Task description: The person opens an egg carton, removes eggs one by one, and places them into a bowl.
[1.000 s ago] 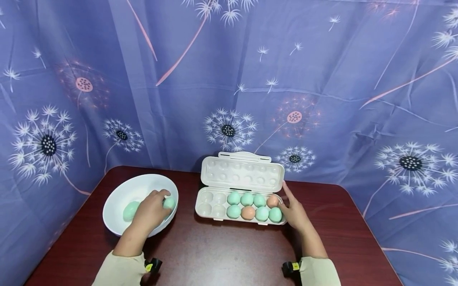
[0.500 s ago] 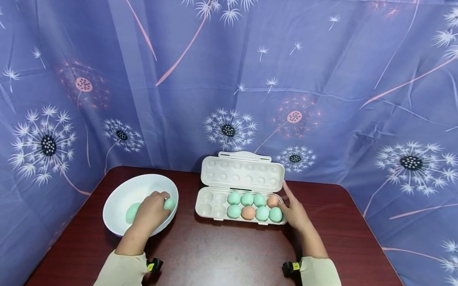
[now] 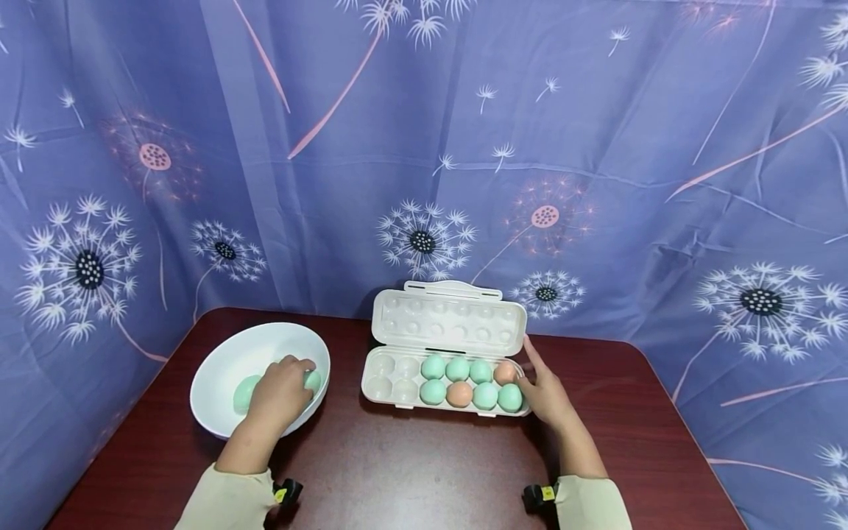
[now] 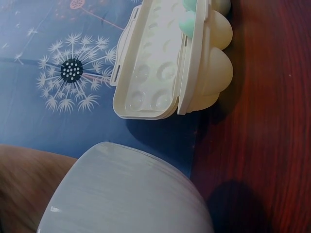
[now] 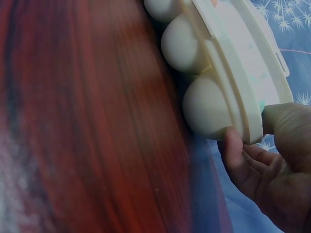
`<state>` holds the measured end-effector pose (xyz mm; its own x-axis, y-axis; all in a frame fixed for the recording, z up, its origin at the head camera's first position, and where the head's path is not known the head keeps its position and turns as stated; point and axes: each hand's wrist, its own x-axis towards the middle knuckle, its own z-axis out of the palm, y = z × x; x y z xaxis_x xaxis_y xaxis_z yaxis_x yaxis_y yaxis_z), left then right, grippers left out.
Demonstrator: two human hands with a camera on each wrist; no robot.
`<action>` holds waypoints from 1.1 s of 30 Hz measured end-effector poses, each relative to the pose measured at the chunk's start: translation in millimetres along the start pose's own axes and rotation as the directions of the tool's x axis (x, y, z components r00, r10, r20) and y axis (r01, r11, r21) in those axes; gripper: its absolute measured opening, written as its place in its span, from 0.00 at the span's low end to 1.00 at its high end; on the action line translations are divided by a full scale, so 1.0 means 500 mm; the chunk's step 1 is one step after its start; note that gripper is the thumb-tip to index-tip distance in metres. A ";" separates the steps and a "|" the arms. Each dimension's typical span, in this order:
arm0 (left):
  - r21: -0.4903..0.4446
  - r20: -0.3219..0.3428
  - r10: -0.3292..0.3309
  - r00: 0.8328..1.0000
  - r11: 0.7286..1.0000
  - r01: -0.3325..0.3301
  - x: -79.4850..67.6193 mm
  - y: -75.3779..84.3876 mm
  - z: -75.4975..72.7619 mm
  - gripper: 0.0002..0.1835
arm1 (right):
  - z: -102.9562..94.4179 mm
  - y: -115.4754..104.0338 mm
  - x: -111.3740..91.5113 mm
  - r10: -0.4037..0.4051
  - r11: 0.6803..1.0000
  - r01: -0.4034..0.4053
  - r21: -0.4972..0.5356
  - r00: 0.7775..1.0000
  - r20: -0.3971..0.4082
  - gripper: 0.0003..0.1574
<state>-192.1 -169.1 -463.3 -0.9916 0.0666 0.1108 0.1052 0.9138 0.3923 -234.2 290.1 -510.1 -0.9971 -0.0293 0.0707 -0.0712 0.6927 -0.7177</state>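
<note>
Left hand (image 3: 280, 389) pinched a smooth egg (image 3: 314, 380) in the bowl (image 3: 228, 362), right hand (image 3: 548, 393) gripping the dimpled carton (image 3: 449, 321) at its three-o'clock end

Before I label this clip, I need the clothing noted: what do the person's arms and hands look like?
The left sleeve and right sleeve are plain light beige. At the end of each sits a small black device with a yellow patch. The left hand and right hand are ungloved; any lettering is too small to read.
</note>
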 end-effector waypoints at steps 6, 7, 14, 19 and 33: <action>-0.015 0.000 -0.006 1.000 1.000 0.006 -0.002 0.001 -0.002 0.22 | 0.000 0.002 0.000 -0.010 1.000 0.010 -0.010 1.000 -0.003 0.51; -0.020 -0.002 -0.005 1.000 1.000 0.005 -0.002 0.001 -0.003 0.22 | 0.000 0.002 0.000 -0.011 1.000 0.011 -0.011 1.000 0.000 0.51; -0.059 -0.046 -0.001 0.999 0.998 -0.001 -0.004 0.013 -0.009 0.21 | -0.001 0.002 0.000 -0.005 1.000 0.005 -0.014 1.000 -0.004 0.51; -0.097 -0.160 0.014 0.987 0.995 -0.030 -0.005 0.037 -0.016 0.19 | -0.001 0.001 -0.001 -0.002 1.000 0.002 -0.011 1.000 -0.001 0.51; -0.172 -0.279 0.110 0.954 0.972 -0.162 -0.008 0.123 -0.005 0.16 | 0.000 0.001 0.002 0.017 0.999 -0.018 0.032 1.000 0.007 0.51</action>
<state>-181.6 -114.2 -437.2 -0.9135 0.0525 0.4035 0.2761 0.8083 0.5200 -235.0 290.3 -510.2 -0.9983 -0.0226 0.0531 -0.0545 0.6698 -0.7406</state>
